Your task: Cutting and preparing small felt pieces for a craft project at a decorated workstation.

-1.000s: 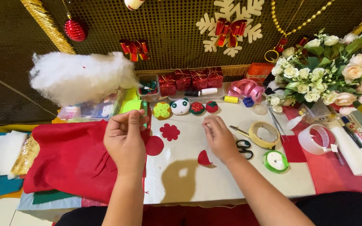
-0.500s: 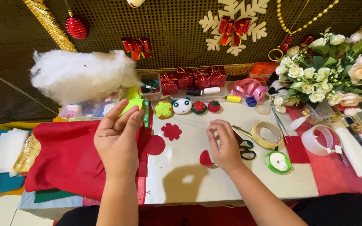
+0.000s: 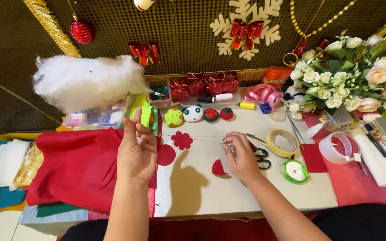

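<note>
My left hand (image 3: 137, 151) is raised above the edge of a red felt cloth (image 3: 72, 167), its thumb and fingers pinched on the end of a thin pale thread (image 3: 193, 138). The thread runs taut to the right, across to my right hand (image 3: 242, 157). That hand rests low on the white table (image 3: 202, 196) with its fingers closed on the thread, right beside black-handled scissors (image 3: 261, 157). Under the thread lie a red felt flower (image 3: 182, 140) and a red felt circle (image 3: 166, 155). A red half-round felt piece (image 3: 218, 168) lies by my right hand.
A tan tape roll (image 3: 282, 143), green ribbon spool (image 3: 295, 171) and clear tape roll (image 3: 335, 148) sit to the right. Small stuffed felt ornaments (image 3: 193, 114) line the back, with white stuffing (image 3: 86, 82), red gift boxes (image 3: 204, 85) and a flower bouquet (image 3: 351, 82).
My hands have drawn apart: the right one slid right to the scissors, the left one stayed raised, and the thread now stretches between them.
</note>
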